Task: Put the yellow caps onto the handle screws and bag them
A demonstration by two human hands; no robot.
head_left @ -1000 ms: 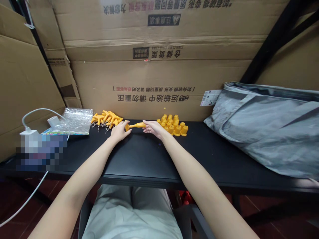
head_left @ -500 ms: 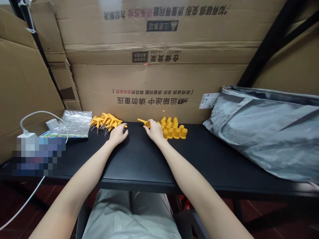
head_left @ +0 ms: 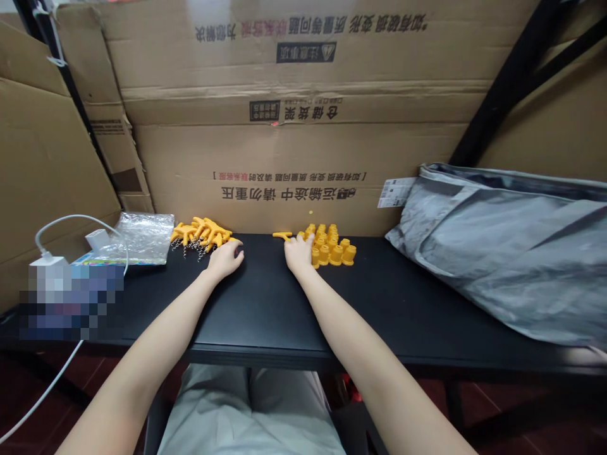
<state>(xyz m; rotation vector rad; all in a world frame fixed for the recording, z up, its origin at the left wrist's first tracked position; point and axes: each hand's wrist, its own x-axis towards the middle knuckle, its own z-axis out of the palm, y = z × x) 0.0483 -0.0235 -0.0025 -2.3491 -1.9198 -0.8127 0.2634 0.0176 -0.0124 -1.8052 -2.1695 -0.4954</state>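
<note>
My left hand rests at the right edge of a pile of yellow T-handled corkscrews with silvery spirals. Its fingers curve over the end of a yellow handle, and the thumb stands apart from them. My right hand is closed at the left side of a cluster of yellow cup-shaped caps. A yellow T-shaped handle sticks out to the left of its fingers; the rest of that corkscrew is hidden behind the hand. Several caps stand close together in rows, wide rims down.
The black table meets a cardboard sheet at the back. At right lies a large grey bag. On the left are a clear plastic packet, a white charger with a cable, and a blurred-out item.
My right hand has moved slightly right, against the caps, and the yellow handle has moved with it. The ring-shaped opening seen at its fingers is hidden now. My left hand has barely moved.
</note>
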